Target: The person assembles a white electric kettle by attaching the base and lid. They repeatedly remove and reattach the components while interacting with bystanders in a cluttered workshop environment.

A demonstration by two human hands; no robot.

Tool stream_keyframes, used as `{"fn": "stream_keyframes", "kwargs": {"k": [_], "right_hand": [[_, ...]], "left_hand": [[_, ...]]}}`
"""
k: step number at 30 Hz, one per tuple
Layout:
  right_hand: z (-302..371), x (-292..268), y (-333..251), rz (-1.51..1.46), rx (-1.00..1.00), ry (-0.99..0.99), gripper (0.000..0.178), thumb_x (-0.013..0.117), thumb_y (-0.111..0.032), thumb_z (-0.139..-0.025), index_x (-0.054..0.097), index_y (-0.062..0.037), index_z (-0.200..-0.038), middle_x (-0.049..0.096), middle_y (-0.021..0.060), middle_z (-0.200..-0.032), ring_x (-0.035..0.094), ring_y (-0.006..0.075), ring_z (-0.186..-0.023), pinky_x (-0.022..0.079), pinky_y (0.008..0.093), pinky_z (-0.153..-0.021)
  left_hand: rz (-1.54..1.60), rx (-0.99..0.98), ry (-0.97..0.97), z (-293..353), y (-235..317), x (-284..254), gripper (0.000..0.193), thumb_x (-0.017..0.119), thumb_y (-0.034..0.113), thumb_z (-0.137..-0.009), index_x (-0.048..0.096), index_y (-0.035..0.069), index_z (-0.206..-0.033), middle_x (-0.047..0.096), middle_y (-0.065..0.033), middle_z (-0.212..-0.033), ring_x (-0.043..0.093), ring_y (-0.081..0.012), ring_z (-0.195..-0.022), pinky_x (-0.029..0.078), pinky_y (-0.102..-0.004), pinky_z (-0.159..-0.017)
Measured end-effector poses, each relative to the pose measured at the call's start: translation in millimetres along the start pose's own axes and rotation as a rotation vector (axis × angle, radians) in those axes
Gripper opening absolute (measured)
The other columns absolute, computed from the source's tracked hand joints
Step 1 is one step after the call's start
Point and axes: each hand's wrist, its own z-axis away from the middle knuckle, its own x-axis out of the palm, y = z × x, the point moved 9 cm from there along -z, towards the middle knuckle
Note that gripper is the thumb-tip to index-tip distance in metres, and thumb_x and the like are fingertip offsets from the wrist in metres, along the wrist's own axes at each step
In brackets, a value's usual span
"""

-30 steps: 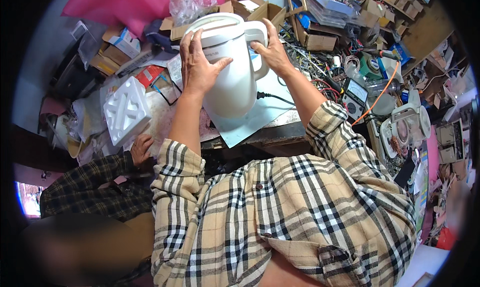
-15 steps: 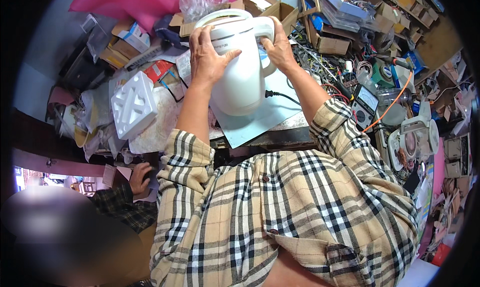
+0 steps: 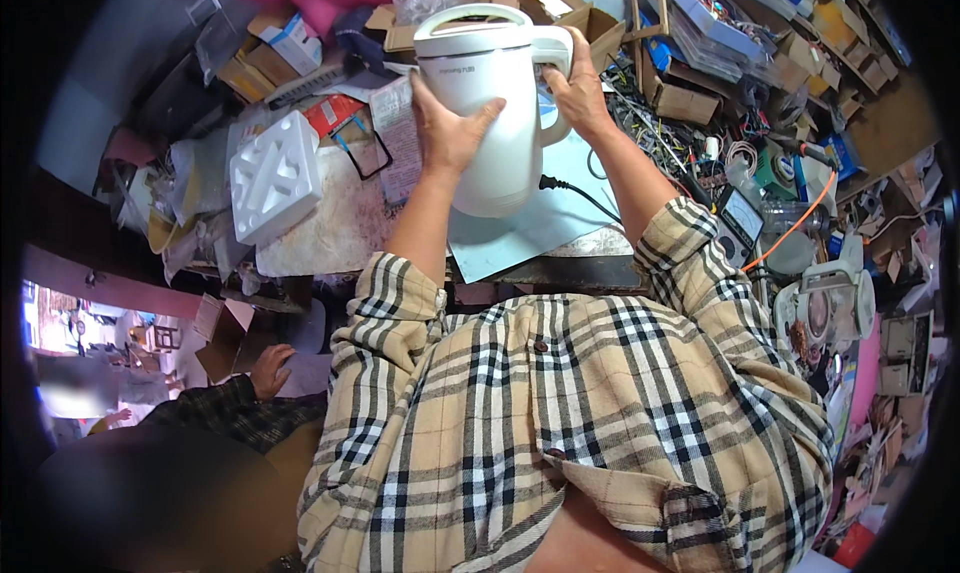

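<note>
A white soy milk maker (image 3: pixel 490 143), jug-shaped with a lid and a side handle, is held up over the workbench in front of me. My left hand (image 3: pixel 450 133) presses against the left side of its body, thumb across the front and fingers mostly hidden behind. Closed around the upper part of the handle (image 3: pixel 553 51) is my right hand (image 3: pixel 580 91). The lid (image 3: pixel 475 39) sits on top, its arched rim facing up. Beneath the jug lies a pale blue sheet (image 3: pixel 500 248), with a black plug and cord (image 3: pixel 575 191) beside it.
A white foam tray (image 3: pixel 275 178) and a red packet (image 3: pixel 333 113) lie to the left. Tangled wires, a multimeter (image 3: pixel 742 218) and an orange cord (image 3: pixel 800 218) crowd the right. Cardboard boxes (image 3: pixel 590 23) stand behind. Another person's hand (image 3: pixel 270 371) is at lower left.
My left hand has slid from the lid's edge down onto the body. My right hand stays on the handle. The view has shifted slightly, and the other person's hand sits lower.
</note>
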Motion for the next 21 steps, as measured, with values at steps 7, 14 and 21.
{"fn": "stream_keyframes", "kwargs": {"k": [7,14,21], "right_hand": [[-1,1,9,-0.015,0.053,-0.006,0.065,0.059,-0.002,-0.083,0.030,-0.0117,-0.140,0.051,0.0193,-0.123,0.055,0.0307,-0.111,0.044,0.0400,-0.095],[4,-1,0,-0.014,0.064,0.013,0.063,0.060,-0.002,-0.082,0.032,-0.0116,-0.138,0.052,0.0182,-0.120,0.055,0.0300,-0.110,0.044,0.0394,-0.095],[2,-4,0,0.093,-0.040,0.042,0.061,0.057,-0.006,-0.087,0.029,-0.0129,-0.140,0.056,0.0140,-0.114,0.057,0.0212,-0.104,0.047,0.0333,-0.090]], "left_hand": [[-0.102,0.059,-0.020,2,14,2,0.125,0.089,0.039,-0.057,0.012,-0.003,-0.146,0.032,-0.0300,-0.140,0.032,-0.0426,-0.131,0.029,-0.0460,-0.110],[-0.132,0.098,-0.008,4,19,2,0.122,0.088,0.037,-0.058,0.012,0.002,-0.146,0.034,-0.0298,-0.138,0.033,-0.0430,-0.130,0.030,-0.0472,-0.109],[-0.316,0.295,0.105,12,57,-5,0.101,0.087,0.038,-0.060,0.029,0.010,-0.137,0.041,-0.0272,-0.128,0.043,-0.0418,-0.120,0.037,-0.0471,-0.103]]}}
